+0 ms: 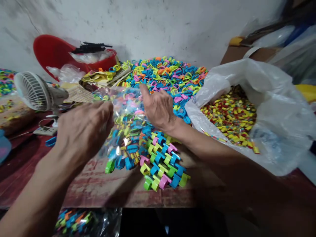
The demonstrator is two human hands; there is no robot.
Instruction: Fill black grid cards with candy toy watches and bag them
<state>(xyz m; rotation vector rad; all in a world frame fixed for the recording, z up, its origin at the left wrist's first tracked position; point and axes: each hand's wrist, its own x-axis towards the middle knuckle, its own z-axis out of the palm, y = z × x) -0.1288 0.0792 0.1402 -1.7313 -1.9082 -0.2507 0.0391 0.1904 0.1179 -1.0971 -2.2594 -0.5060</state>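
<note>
1. Here, the left hand (82, 131) and right hand (158, 107) each pinch an edge of the clear plastic bag (123, 108), held above the table.
2. Below lie interlocked coloured clips (160, 164).
3. Risk: a slack grip would likely spill the bagged clips onto the loose clip pile (168, 74).

A small white fan (33, 91) stands at the table's (98, 187) left, a red basin (53, 52) leaning against the wall behind it.
</note>
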